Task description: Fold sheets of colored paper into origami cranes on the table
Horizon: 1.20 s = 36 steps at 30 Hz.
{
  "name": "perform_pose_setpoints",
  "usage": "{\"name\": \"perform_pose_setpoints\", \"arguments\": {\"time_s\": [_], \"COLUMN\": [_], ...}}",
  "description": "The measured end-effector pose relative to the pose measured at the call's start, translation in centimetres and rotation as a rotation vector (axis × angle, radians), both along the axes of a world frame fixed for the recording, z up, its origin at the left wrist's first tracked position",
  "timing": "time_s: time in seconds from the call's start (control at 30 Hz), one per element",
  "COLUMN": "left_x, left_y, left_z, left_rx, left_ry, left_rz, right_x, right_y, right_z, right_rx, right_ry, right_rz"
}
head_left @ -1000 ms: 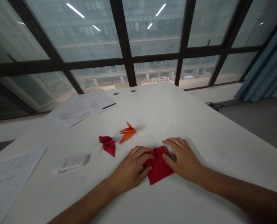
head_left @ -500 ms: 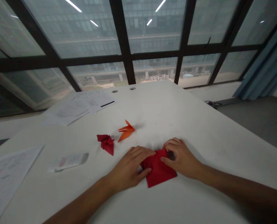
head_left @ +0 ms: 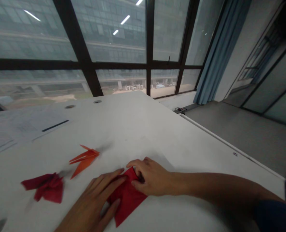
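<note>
A folded piece of red paper (head_left: 129,196) lies on the white table (head_left: 181,141) near its front edge. My left hand (head_left: 96,196) rests on the paper's left side, fingers spread, the thumb apart from the other fingers. At the paper's upper right, my right hand (head_left: 150,177) grips the edge between curled fingers and thumb. Left of my hands sit a folded orange paper figure (head_left: 86,158) and a folded red paper figure (head_left: 47,187), neither one touched.
Printed sheets (head_left: 19,125) cover the table's far left, with a thin black strip on them. Two round holes are near the far edge. Beyond stand windows and a blue curtain (head_left: 222,48).
The view has swung to the right, so the figures and sheets appear further left and the red paper looks turned. Both hands are still at the paper.
</note>
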State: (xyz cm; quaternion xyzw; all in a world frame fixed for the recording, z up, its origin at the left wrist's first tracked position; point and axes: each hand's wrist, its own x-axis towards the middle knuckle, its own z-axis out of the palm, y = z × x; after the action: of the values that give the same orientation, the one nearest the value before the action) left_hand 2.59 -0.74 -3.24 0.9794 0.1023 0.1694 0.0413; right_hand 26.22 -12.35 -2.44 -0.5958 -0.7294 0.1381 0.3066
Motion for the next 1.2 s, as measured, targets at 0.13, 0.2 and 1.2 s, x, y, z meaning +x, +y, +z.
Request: {"name": "perform_pose_setpoints", "arguments": {"time_s": [0.13,0.2,1.2], "left_x": [0.1,0.2,-0.3], "left_y": [0.0,-0.2,-1.5], "left_z": [0.1,0.4,2.3], "left_rx": [0.011,-0.002,-0.252], "left_ry": [-0.031,-0.027,0.13], "left_rz": [-0.007,-0.001,-0.049], "right_x": [-0.1,-0.3,-0.7], "right_y": [-0.1,-0.2,-1.9], "right_z": [-0.2,-0.3,-0.3], "right_rx": [0.014,0.031,0.463], "right_ry": [-0.05,-0.071,-0.427], "right_rz": [-0.053,-0.066,0.397]}}
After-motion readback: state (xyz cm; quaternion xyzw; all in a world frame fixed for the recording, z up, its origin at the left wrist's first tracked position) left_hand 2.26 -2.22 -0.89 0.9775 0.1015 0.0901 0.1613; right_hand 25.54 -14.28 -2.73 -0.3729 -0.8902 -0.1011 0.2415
